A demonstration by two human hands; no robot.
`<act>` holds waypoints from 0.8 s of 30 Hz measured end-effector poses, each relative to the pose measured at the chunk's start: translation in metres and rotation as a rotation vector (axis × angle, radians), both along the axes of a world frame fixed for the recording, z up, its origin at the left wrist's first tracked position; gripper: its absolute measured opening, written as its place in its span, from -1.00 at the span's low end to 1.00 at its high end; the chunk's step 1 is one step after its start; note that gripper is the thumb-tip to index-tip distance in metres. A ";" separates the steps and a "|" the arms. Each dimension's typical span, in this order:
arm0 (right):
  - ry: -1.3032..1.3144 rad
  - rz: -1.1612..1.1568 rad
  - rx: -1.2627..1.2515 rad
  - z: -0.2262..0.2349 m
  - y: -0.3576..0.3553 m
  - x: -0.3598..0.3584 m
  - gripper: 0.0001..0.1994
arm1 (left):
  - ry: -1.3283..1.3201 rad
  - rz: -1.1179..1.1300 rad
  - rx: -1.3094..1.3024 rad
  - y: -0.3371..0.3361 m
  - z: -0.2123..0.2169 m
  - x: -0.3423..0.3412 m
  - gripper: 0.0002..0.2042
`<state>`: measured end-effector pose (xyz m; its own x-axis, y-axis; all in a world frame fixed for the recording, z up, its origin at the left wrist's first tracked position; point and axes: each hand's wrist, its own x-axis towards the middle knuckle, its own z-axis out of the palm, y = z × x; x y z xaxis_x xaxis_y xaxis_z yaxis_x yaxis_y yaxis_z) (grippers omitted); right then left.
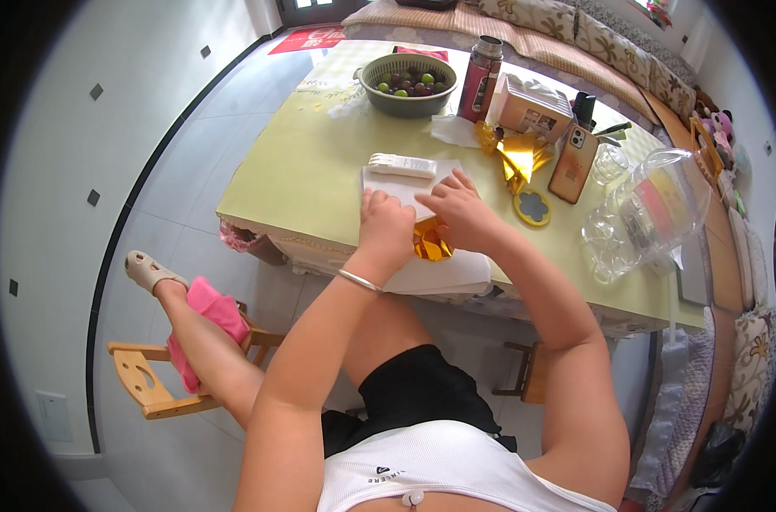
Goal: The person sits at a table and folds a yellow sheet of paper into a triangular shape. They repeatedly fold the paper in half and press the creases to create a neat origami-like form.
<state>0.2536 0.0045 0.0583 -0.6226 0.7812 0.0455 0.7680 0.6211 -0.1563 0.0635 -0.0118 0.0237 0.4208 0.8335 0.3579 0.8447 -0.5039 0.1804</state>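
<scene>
A sheet of white paper (pixel 396 186) lies near the table's front edge, with both my hands at it. My left hand (pixel 386 232) is closed over the paper's near left side, its fingers bent down onto it. My right hand (pixel 463 207) rests at the right side, thumb and fingers spread apart on the paper. A white oblong object (pixel 402 165), whose kind I cannot make out, lies on the far part of the sheet. Crinkled gold foil (pixel 433 241) shows between my wrists, partly hidden by the hands. More white paper (pixel 443 275) hangs at the table edge.
Farther back stand a colander of grapes (pixel 405 104), a red thermos (pixel 480 81) and a tissue box (pixel 534 107). To the right lie gold wrapping (pixel 521 160), a flower-patterned round item (pixel 533 207), a phone (pixel 573 165) and a large clear plastic container (pixel 648 213). A wooden chair (pixel 145 380) stands lower left.
</scene>
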 end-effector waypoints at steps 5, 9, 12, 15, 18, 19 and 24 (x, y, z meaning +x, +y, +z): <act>0.101 0.079 0.119 -0.041 -0.012 0.017 -0.55 | -0.087 -0.067 0.174 -0.022 -0.036 0.018 -0.72; 0.273 -0.080 0.036 -0.063 -0.023 0.029 -0.51 | -0.154 -0.084 0.131 -0.029 -0.051 0.010 -0.60; 0.233 -0.139 0.012 -0.068 -0.026 0.036 -0.43 | -0.158 -0.087 0.068 -0.039 -0.047 0.007 -0.52; 0.184 -0.147 -0.007 -0.064 -0.029 0.036 -0.37 | -0.130 -0.101 0.024 -0.048 -0.044 0.007 -0.43; 0.173 -0.143 -0.018 -0.059 -0.031 0.035 -0.32 | -0.069 -0.176 0.005 -0.055 -0.045 -0.004 -0.34; 0.172 -0.141 -0.022 -0.058 -0.032 0.035 -0.31 | -0.016 -0.185 0.003 -0.058 -0.045 -0.008 -0.30; 0.149 -0.147 -0.047 -0.053 -0.033 0.035 -0.19 | 0.057 -0.263 0.009 -0.067 -0.041 -0.018 -0.15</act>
